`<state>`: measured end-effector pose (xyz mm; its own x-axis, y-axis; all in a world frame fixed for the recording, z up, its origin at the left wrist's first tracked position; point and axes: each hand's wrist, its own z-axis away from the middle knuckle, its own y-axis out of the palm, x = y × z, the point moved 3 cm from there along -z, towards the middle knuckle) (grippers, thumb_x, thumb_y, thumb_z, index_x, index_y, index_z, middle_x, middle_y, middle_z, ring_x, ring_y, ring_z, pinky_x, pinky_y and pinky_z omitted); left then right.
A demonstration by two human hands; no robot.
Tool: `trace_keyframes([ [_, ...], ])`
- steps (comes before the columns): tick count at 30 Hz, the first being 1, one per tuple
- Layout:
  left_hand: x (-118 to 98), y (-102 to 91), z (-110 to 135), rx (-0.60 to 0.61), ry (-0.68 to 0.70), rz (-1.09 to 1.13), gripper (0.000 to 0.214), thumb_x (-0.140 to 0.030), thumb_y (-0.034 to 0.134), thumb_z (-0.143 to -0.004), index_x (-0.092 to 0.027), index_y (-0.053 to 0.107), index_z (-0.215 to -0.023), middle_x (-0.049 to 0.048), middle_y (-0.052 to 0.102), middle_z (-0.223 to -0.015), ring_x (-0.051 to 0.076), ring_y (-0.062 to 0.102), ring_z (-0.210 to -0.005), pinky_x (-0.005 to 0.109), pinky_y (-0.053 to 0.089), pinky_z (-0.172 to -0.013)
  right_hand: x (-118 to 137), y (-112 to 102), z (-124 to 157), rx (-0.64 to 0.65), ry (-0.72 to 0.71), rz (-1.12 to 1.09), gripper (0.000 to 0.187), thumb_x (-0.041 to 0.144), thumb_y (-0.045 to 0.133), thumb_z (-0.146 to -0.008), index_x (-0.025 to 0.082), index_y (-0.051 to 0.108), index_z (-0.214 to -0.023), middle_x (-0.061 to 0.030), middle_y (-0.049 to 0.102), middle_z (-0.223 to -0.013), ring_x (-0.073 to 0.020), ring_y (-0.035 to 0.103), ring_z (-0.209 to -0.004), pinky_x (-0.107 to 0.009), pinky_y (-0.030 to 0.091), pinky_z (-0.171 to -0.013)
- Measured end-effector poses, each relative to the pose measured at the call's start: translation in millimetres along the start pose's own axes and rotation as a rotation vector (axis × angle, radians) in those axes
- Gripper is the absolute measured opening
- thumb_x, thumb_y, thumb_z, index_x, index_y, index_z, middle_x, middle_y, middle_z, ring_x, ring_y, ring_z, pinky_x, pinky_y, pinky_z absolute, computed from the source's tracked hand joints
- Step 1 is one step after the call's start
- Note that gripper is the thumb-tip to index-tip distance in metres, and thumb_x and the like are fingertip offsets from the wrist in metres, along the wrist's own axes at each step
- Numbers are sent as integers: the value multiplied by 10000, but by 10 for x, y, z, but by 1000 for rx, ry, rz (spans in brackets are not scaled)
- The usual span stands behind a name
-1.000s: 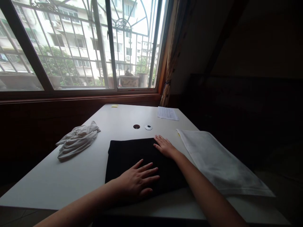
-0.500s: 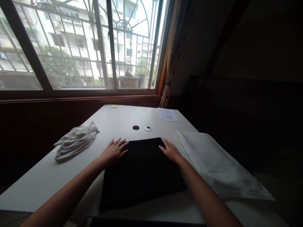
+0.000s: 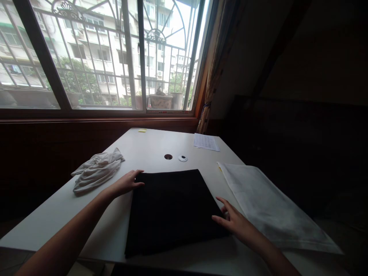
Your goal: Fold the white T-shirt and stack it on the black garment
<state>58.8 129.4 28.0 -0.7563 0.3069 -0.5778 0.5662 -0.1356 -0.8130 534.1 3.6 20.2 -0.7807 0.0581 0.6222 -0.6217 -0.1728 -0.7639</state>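
Observation:
A folded black cloth (image 3: 172, 211) lies flat on the white table (image 3: 100, 230) in front of me. At its far left corner is my left hand (image 3: 129, 182), fingers apart, with thumb and fingertips at the cloth's edge. My right hand (image 3: 232, 218) is beside the cloth's right edge, thumb over the black fabric and fingers spread and slightly bent. Whether the right fingertips press on the cloth, I cannot tell. The fabric is too dark to show its folds.
A crumpled pale cloth (image 3: 99, 170) lies to the left. On the right a whitish flat fabric (image 3: 276, 207) hangs slightly over the table edge. Farther back are a round hole (image 3: 168, 156), its white cover (image 3: 183, 158), printed papers (image 3: 206, 142) and a yellow note (image 3: 142, 130).
My right hand has come from the cloth's far right corner back toward me along its right side. My left hand has slid slightly left, off the cloth's top. The view has shifted slightly.

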Motion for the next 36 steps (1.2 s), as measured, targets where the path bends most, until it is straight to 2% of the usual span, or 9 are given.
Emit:
trace_keyframes([
  [6,-102,-52,93,35,-129,147,726,-543,701,-759,-191,512,-1365,71,699,-1008,298,659,-921,373,508,-812,0,7,34,28,-12,-75,714,570,598,-836,278,424,-1464,-130,684,-1231,-364,581,-1264,-443,510,-945],
  [10,-215,-96,285,54,-210,302,799,-539,795,-659,-199,533,-1333,67,701,-1055,299,656,-950,346,505,-773,-44,-142,-225,18,2,-75,673,498,596,-837,248,430,-1440,-94,701,-1087,-310,692,-1004,-407,538,-831],
  [13,-335,-61,542,164,-232,434,701,-552,799,-676,-187,588,-1236,66,701,-1048,255,663,-869,306,496,-693,-40,-318,-518,-41,6,-41,588,427,602,-834,211,512,-1373,-78,686,-1007,-281,691,-880,-388,539,-770],
  [17,-494,123,951,360,-314,521,616,-632,719,-762,-150,635,-1136,60,717,-826,227,673,-708,293,493,-609,118,-490,-902,-221,-46,-74,431,334,661,-873,236,615,-1290,-71,681,-1055,-252,679,-943,-379,552,-829],
  [21,-763,325,1259,462,-323,490,538,-603,685,-816,-171,669,-1137,59,732,-775,243,697,-685,302,509,-600,332,-502,-1150,-362,-59,-98,313,379,606,-984,211,615,-1248,-87,617,-1279,-216,639,-1059,-418,558,-908],
  [25,-1098,401,1393,605,-241,386,326,-456,707,-840,-252,739,-1092,39,757,-876,236,707,-773,289,504,-652,442,-427,-1266,-422,-58,-126,344,378,616,-979,193,599,-1269,-88,610,-1290,-228,637,-1076,-438,560,-908],
  [28,-1167,337,1346,624,-232,387,341,-517,657,-876,-224,754,-1020,54,744,-844,234,696,-750,290,499,-629,439,-376,-1307,-413,-62,-148,345,375,621,-977,189,599,-1267,-87,608,-1289,-228,636,-1076,-439,560,-907],
  [32,-983,200,1043,498,-233,521,492,-634,559,-910,-170,697,-998,73,725,-829,223,677,-742,303,507,-654,321,-317,-1270,-372,-55,-169,411,419,599,-974,224,559,-1333,-98,632,-1287,-245,651,-1093,-439,559,-919],
  [36,-728,184,541,284,-178,467,569,-639,584,-889,-208,587,-1260,112,689,-1165,257,669,-994,363,529,-835,128,-193,-1095,-300,-55,-186,643,479,571,-936,244,362,-1498,-104,682,-1261,-273,677,-1124,-452,557,-947],
])
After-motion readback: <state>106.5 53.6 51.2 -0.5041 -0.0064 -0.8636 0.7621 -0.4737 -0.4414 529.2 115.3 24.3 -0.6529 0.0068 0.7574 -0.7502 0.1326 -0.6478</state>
